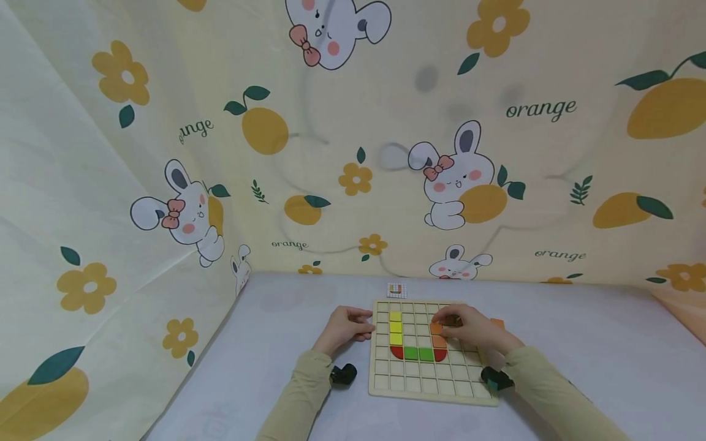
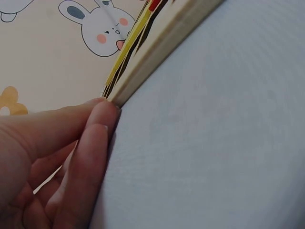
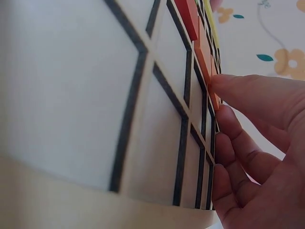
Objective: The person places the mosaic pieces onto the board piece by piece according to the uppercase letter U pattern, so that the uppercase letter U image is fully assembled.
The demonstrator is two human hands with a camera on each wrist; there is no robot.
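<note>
A wooden grid board [image 1: 430,389] lies on the table with coloured tiles in a U shape. Yellow tiles [image 1: 395,327] form its left side, green tiles [image 1: 418,354] the bottom, and red rounded tiles [image 1: 396,351] the corners. On the right side are orange tiles [image 1: 438,342]. My right hand [image 1: 477,327] pinches the upper orange square tile [image 1: 436,329] between thumb and finger at its cell; in the right wrist view the other fingers rest over the board. With thumb and fingertips, my left hand [image 1: 344,327] holds the board's left edge [image 2: 143,71].
A small pattern card [image 1: 396,290] lies behind the board. Another orange piece [image 1: 498,323] shows beyond my right hand, partly hidden. Printed cloth [image 1: 353,214] hangs behind and to the left of the white table [image 1: 265,306].
</note>
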